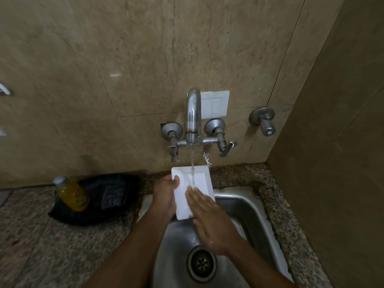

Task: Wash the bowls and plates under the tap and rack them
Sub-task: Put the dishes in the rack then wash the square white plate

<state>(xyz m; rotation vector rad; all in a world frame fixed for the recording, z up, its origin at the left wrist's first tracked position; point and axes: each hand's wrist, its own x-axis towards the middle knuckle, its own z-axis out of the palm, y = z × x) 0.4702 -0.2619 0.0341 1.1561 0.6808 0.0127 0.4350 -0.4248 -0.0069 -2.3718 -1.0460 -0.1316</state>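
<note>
We held a white rectangular plate (193,190) over the steel sink (245,206), at about 12 o'clock from the drain (201,265), tilted with its far edge toward the wall. Water ran from the tap (193,115) straight onto the plate's recessed face. Our left hand (166,194) had its grip clenched on the plate's left edge, thumb hooked over the rim and fingers behind it. Our right hand (209,221) lay released, fingers straight and flat, the fingertips pressing on the plate's wet face just beside the stream.

On the speckled stone bench (62,246), at 9 o'clock from the sink, a dark bag (108,196) lay crumpled, and a bottle of yellow liquid (71,194) with a white cap stood tilted against it. On the tiled wall, a white switch plate (216,104) sat just behind the tap's spout, and a separate valve (265,121) stuck out at 3 o'clock from it.
</note>
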